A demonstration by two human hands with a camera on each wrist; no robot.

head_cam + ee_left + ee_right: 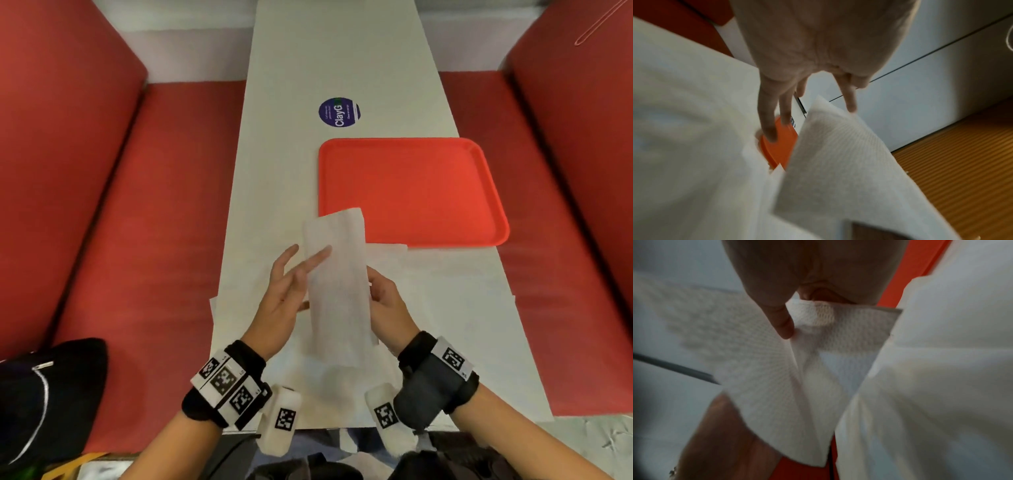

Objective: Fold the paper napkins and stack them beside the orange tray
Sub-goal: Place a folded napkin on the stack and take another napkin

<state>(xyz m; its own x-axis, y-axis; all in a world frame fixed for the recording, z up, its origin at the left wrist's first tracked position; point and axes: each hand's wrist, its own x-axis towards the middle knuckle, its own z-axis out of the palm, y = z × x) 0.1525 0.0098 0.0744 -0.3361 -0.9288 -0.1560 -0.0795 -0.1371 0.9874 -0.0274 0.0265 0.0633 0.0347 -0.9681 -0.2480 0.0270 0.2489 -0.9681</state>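
I hold a white paper napkin (337,274), folded into a long strip, in the air over the near half of the white table (291,154). My right hand (383,294) pinches its right edge; the right wrist view shows the thumb (783,324) pressing the napkin (777,369) against curled fingers. My left hand (291,284) has straight fingers, and one fingertip (851,107) touches the napkin (838,162) near its far edge. The orange tray (411,192) lies flat just beyond, and the strip's far end overlaps its near left corner (781,146).
Unfolded white napkins (387,253) lie flat on the table under and around my hands, reaching its side edges. A round purple sticker (339,112) sits beyond the tray. Red bench seats (154,205) flank the table. A black bag (44,394) rests at lower left.
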